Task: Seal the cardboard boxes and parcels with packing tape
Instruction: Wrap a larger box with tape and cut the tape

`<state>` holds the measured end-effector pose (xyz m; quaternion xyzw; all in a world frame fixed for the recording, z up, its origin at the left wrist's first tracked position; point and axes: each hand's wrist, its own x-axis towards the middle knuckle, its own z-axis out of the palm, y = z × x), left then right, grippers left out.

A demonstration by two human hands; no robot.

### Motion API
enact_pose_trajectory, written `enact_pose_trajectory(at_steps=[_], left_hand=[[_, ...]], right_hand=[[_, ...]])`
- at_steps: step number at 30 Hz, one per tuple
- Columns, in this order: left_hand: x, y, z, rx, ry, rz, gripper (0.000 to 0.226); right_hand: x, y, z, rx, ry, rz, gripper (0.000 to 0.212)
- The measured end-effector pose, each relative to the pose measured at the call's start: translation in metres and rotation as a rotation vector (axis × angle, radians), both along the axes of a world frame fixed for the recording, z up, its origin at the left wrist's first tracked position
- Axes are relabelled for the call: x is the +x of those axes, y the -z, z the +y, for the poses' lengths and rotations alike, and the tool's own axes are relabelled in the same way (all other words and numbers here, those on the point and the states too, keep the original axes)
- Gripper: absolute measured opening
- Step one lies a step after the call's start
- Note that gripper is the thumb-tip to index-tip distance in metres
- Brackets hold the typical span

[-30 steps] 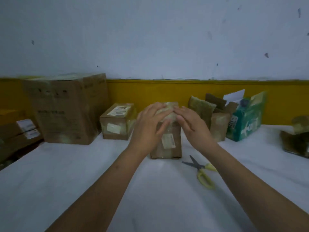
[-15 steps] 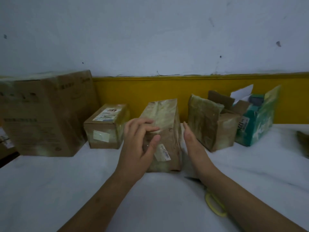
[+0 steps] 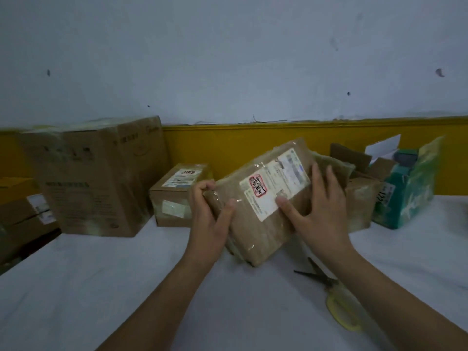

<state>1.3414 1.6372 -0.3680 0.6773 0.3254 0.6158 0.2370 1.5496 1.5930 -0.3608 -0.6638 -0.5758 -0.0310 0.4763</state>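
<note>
Reading the tabletop (image 3: 126,287) from the left: a short stack of cartons (image 3: 22,211) at the edge, then the tall carton (image 3: 96,178) and the small labelled box (image 3: 177,196), both closed with glossy strips across them, so I judge those sealed; what is in them is hidden. My left hand (image 3: 210,224) grips the left end of the parcel (image 3: 263,206), fingers curled round it and thumb on the front; the parcel sits tilted in the middle of the view, label towards me, shiny film over its faces, so it looks taped already; whether its lower corner rests on the tabletop I cannot tell. My right hand (image 3: 321,214) lies against the parcel's right end, fingers straight and spread, thumb on the label. The scissors (image 3: 329,295) lie just below. Behind, a wrapped brown parcel (image 3: 362,198); then a brown box (image 3: 349,158) with flaps up and the green box (image 3: 410,188) standing open, white card and a dark object showing; I judge those two remain. No tape roll shows.
</note>
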Motion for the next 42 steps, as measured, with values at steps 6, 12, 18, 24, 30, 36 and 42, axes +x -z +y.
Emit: enact_pose_trajectory(at_steps=[6,12,18,24,30,36,42], left_hand=[[-0.004,0.004,0.000,0.282,0.096,0.303,0.033],[-0.003,0.005,-0.004,0.285,0.013,0.334,0.036],[0.001,0.002,-0.011,0.535,-0.019,0.440,0.034],[0.004,0.006,-0.016,0.654,-0.039,0.465,0.036],[0.003,0.006,-0.013,0.622,-0.043,0.449,0.039],[-0.006,0.003,-0.007,0.381,-0.046,0.498,0.047],[-0.066,-0.013,-0.071,0.092,-0.072,0.670,0.068]], right_hand=[[0.004,-0.025,-0.002,0.284,-0.254,-0.483,0.063],[0.001,-0.016,-0.004,0.226,-0.448,-0.442,0.042],[-0.002,-0.001,-0.016,0.345,-0.413,-0.408,0.035],[-0.004,0.007,-0.020,0.398,-0.374,-0.494,0.031],[-0.007,0.010,-0.021,0.399,-0.345,-0.519,0.030],[-0.018,0.012,-0.014,0.280,-0.234,-0.613,0.050],[-0.044,0.008,-0.040,0.236,-0.221,-0.625,0.056]])
